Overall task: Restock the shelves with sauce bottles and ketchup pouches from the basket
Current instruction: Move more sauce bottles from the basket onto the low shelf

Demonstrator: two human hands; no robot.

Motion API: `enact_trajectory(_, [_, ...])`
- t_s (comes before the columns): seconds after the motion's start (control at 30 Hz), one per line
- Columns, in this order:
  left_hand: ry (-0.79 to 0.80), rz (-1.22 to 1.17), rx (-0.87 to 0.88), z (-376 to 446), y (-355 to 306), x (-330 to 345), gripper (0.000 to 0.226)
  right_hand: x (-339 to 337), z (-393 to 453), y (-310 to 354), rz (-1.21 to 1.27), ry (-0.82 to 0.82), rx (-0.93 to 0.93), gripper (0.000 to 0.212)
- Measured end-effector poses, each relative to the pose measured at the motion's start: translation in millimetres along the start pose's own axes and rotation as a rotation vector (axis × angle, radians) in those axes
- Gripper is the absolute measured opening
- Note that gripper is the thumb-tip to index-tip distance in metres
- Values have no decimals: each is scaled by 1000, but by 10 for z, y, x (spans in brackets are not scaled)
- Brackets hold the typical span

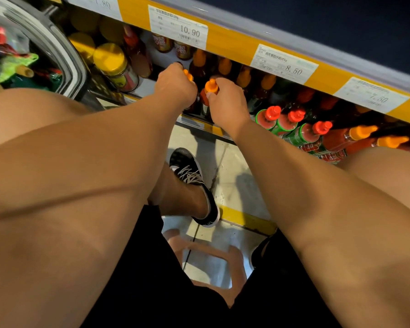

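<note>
On the low shelf [200, 124], the left hand [175, 85] and the right hand [227, 102] each curl their fingers round an orange-capped sauce bottle [211, 87], side by side.

basket [64, 55] left of the shelf [234, 41]; bottles [294, 124] in rows under it; stool [211, 252] below.

A black sneaker with white laces [194, 183] stands on the pale tiled floor [234, 176]. Just behind it a yellow floor stripe [246, 218] crosses the tiles, and nearer still than the sneaker sits a pinkish plastic stool [213, 252]. Black shorts [152, 280] fill the lower middle. Well above the sneaker, white price tags reading 10.90 [179, 27], 8.50 [284, 63] and 7.50 [372, 94] line a yellow strip.
</note>
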State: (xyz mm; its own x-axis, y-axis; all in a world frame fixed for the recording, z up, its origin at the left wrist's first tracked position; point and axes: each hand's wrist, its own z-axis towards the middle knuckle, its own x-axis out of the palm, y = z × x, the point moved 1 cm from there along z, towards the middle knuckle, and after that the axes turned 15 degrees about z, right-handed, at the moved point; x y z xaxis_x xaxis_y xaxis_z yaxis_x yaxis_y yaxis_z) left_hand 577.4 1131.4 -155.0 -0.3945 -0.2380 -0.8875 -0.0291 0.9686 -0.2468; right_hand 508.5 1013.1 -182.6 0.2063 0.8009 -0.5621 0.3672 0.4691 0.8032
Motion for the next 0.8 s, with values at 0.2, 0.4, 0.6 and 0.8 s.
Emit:
enact_trajectory(0.2, [29,-102,-86,-79,-69,-70,52,-191,-57,26,-23,-9,35,18])
enact_trajectory(0.4, [-75,-133,-66,-323,-104,-170,52,-596,-183,-15,-169,-78,-33,34])
enact_trajectory(0.6, [-101,-34,44,-558,-262,-176,24,-897,-364,-97,-335,-188,-53,21])
enact_trajectory(0.8, [147,28,300,-715,-483,128,14,-990,-298,-199,-420,-242,36,31])
